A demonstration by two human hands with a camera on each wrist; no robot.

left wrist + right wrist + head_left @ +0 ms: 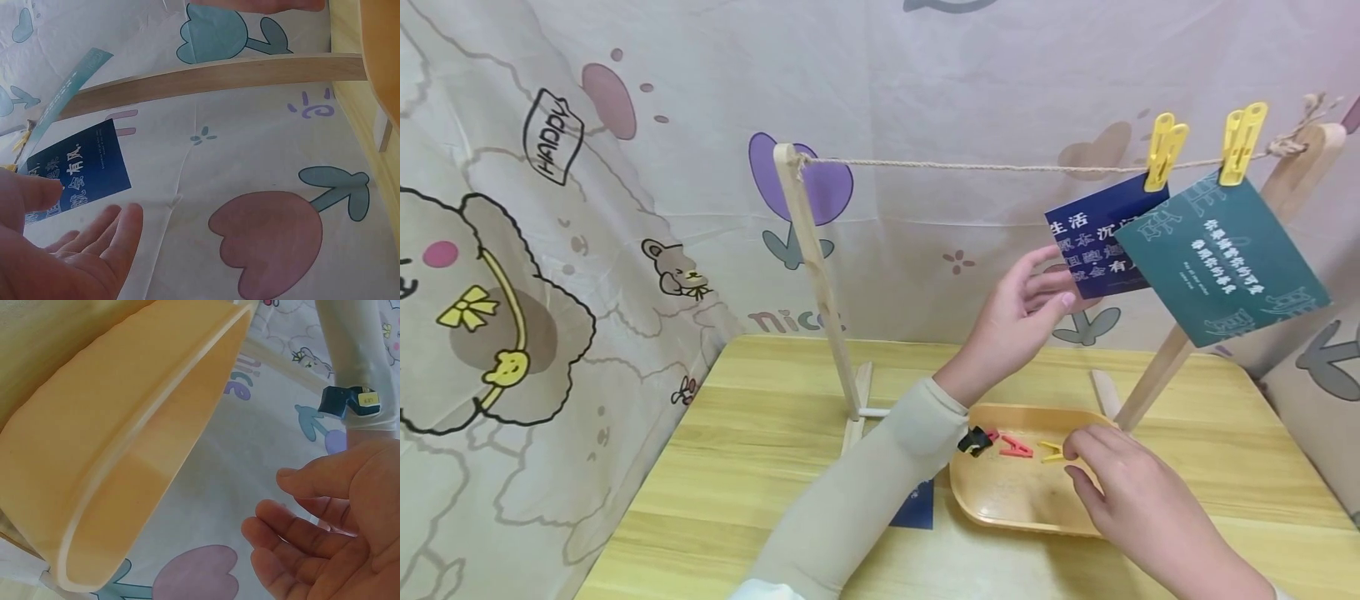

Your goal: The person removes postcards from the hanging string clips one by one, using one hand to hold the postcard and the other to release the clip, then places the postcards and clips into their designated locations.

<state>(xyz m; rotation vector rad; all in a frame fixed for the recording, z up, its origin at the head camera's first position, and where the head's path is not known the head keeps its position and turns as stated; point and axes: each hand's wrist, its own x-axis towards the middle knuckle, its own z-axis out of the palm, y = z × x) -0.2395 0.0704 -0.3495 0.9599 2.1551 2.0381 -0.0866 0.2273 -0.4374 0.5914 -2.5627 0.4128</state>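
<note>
Navy card (1093,250) and teal card (1225,258) clipped on rope (940,165), both tilted.
Navy: white print, upper right corner in yellow clip (1162,162), right side behind teal. Teal: hung by top corner from second yellow clip (1237,154). Loose yellow clip (1056,452) in tray (1030,523).

Two posts (815,258) are holding up one rope (940,165). At two o'clock, two yellow pegs (1240,154) are gripping it; near three, two hanging cards (1232,258) are dangling. One loose card (917,510) is lying at six. Toward five, one tray (1007,500) is holding two red pegs (1021,452), one partly hidden, and one yellow peg (1056,456).
</note>
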